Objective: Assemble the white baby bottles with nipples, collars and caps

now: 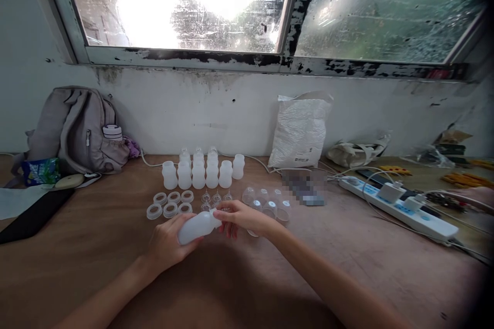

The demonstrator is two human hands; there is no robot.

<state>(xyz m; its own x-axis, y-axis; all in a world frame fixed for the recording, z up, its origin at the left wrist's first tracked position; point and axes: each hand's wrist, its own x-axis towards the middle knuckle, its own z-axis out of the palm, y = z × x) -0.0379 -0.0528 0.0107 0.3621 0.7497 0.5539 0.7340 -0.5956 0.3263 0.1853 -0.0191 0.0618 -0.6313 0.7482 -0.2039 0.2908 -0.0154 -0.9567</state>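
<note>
My left hand (172, 239) is wrapped round a frosted white baby bottle (196, 227), held tilted with its top to the right. The thumb and fingers of my right hand (241, 217) close on the bottle's top end; whether they pinch a collar or the bare neck cannot be made out. Just beyond, white screw rings (170, 209) lie in two rows. Clear bottle nipples (216, 197) stand to their right, partly hidden by my right hand. Clear domed caps (269, 207) are grouped beside that hand. Frosted bottles (198, 176) stand upright in rows behind.
A grey backpack (83, 128) leans on the wall at left, near a black flat object (36, 216). A white packing bag (300, 133) stands at the back. A power strip (397, 208) with plugs and cables (370, 203) runs along the right. Part of another person's hand (480, 198) shows at the right edge.
</note>
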